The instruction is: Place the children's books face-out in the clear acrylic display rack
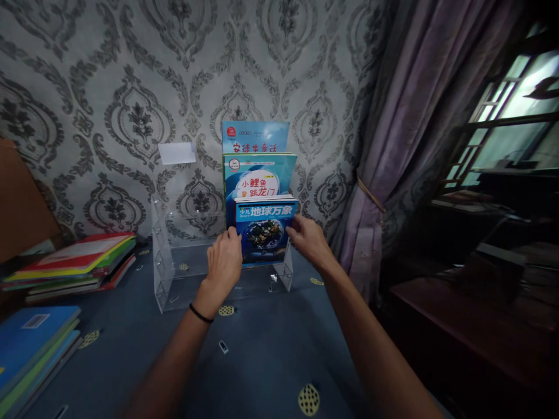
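Note:
Between my two hands stands a dark blue book [264,235] with a picture of the Earth on its cover. My left hand [225,256] is closed on its left edge, and my right hand [309,237] pinches its right edge. The book is at a clear acrylic tiered rack [158,256], in front of the tiers behind. A teal book [283,174] with red lettering stands behind it, higher up. Behind that rises a light blue book [255,137], its lower part hidden. Whether the Earth book's bottom touches the rack, I cannot tell.
A white label card [177,153] is above the rack's left part. Several books lie in a stack [82,259] at the left, with another stack [39,343] nearer. A cardboard box [20,201] stands far left. Patterned wallpaper is behind; a purple curtain [384,145] hangs at the right.

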The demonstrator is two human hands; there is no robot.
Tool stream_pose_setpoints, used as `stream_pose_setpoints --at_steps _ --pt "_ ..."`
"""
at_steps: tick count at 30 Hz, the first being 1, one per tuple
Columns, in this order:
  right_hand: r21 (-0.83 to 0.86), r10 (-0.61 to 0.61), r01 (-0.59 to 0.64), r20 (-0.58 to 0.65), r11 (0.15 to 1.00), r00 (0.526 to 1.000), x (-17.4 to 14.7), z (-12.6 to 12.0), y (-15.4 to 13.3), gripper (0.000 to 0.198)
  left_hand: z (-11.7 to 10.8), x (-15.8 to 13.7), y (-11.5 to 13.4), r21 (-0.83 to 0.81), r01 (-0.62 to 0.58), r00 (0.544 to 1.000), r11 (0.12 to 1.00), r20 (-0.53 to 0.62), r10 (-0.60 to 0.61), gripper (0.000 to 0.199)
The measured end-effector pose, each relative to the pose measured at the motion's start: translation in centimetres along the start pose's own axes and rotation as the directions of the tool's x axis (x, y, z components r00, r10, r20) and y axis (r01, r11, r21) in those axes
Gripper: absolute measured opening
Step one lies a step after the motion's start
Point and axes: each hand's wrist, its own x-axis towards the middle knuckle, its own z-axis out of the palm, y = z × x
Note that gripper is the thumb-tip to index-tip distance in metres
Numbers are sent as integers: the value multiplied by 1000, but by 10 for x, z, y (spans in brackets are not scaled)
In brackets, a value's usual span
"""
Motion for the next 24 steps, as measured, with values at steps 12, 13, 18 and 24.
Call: stream_pose_setpoints --at_steps 12,13,18,24 --pt "-80 52 -57 -62 995 997 1 15 1 25 7 3 -4 27 -21 1000 999 -21 21 30" --pt "-69 53 -58 -63 996 997 1 15 2 25 7 3 -5 29 -23 1000 999 -20 24 29" --pt "-8 45 -46 -86 999 995 1 17 5 24 6 5 -5 22 -19 1000 1000 -11 20 28" --pt "-57 18 -26 -127 998 992 0 22 7 25 6 7 -6 -1 -13 1000 1000 1 13 27"
